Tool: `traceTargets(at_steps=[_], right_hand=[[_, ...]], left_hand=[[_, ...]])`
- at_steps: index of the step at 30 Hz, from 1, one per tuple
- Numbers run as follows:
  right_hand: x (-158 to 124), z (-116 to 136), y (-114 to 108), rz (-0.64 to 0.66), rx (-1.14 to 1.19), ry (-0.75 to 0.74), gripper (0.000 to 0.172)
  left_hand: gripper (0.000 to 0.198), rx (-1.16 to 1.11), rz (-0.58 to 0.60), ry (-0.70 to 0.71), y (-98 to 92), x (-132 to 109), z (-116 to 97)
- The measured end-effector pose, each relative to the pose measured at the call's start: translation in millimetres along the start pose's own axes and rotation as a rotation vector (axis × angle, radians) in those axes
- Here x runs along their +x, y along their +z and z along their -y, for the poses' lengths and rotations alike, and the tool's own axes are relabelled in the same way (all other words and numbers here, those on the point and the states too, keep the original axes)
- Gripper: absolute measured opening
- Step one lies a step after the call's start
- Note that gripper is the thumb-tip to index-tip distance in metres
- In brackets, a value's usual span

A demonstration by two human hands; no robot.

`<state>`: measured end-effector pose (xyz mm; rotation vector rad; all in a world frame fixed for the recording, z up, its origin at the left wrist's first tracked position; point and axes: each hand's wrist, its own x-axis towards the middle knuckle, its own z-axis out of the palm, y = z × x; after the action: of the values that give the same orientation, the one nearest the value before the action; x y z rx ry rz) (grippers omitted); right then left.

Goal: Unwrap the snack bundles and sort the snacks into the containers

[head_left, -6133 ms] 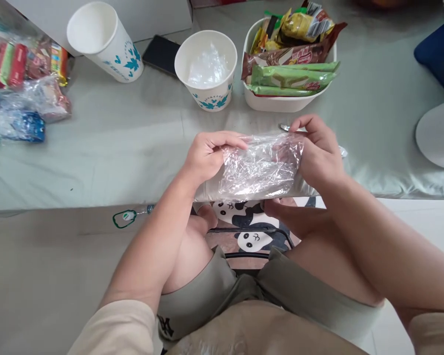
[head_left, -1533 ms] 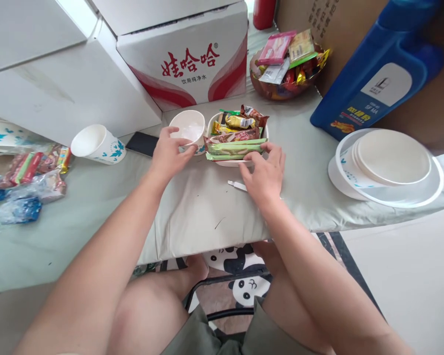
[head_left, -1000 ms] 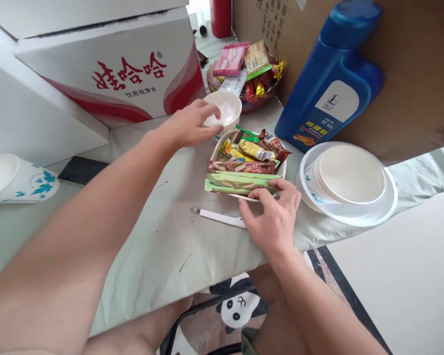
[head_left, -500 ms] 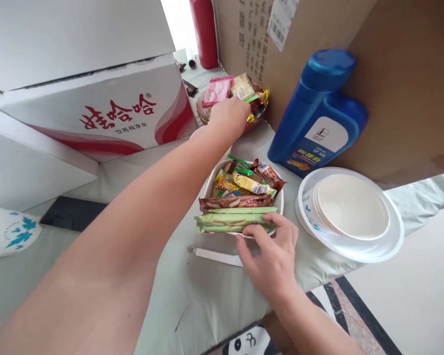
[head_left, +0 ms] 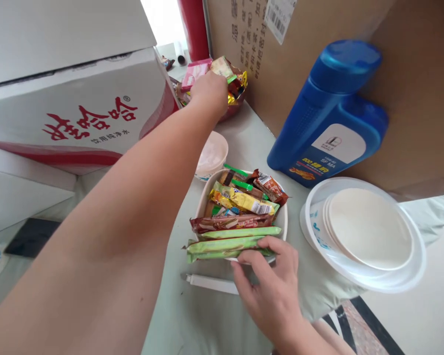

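Note:
My left hand (head_left: 209,96) reaches into the glossy round bowl (head_left: 232,111) of sweets at the back. Its fingers are hidden behind the hand's back, next to a pink packet (head_left: 196,74) and a pale yellow packet (head_left: 222,67). My right hand (head_left: 272,283) is at the near rim of the white bowl (head_left: 284,217), its fingers curled over green-wrapped snack bars (head_left: 225,246) and its thumb on the near side. Inside that bowl also lie a brown-wrapped bar (head_left: 233,223), a yellow-wrapped bar (head_left: 244,199) and a red-brown packet (head_left: 270,186).
A small paper cup (head_left: 212,153) stands between the bowls. A white-handled tool (head_left: 210,283) lies in front. On the right are a blue jug (head_left: 325,118) and stacked paper bowls (head_left: 370,229) in a plastic basin (head_left: 416,266). Cartons flank both sides; a dark flat object (head_left: 31,236) lies left.
The view has shifted, uncovering the small cup beside my left forearm. My left hand stays at the far bowl. My right hand keeps on the green bars, which now lie slightly more apart.

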<state>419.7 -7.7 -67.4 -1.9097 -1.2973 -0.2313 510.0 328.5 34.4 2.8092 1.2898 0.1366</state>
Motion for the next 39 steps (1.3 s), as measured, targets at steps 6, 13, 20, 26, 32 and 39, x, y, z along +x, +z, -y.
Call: traceTargets(at_steps=[6,13,20,26,32,39], right_hand=[[0.2,-2.1,0.4,0.015,0.002,-0.004,0.007],[-2.4,-0.9,-0.5,0.025,0.002,0.023,0.007],[-3.0,-0.8,6.6,-0.075,-0.02,-0.007,0.01],[-3.0,-2.2,17.4,-0.103,-0.046,-0.038,0.017],[5.0,-7.9,35.7,-0.01,-0.065,0.019,0.027],[35.1,-8.0,48.0,0.189,0.224,0.381,0.054]], left_hand=[[0.053,-0.023,-0.038,-0.036,0.0,19.9,3.4],[0.04,-0.13,-0.117,0.013,-39.7,-47.4,14.4],[0.047,-0.032,0.25,-0.022,-34.1,-163.0,61.9],[0.021,-0.097,0.09,0.086,7.2,-130.2,71.3],[0.023,-0.362,-0.012,0.04,28.7,-79.5,58.2],[0.042,-0.764,-0.011,-0.052,44.5,-70.0,65.7]])
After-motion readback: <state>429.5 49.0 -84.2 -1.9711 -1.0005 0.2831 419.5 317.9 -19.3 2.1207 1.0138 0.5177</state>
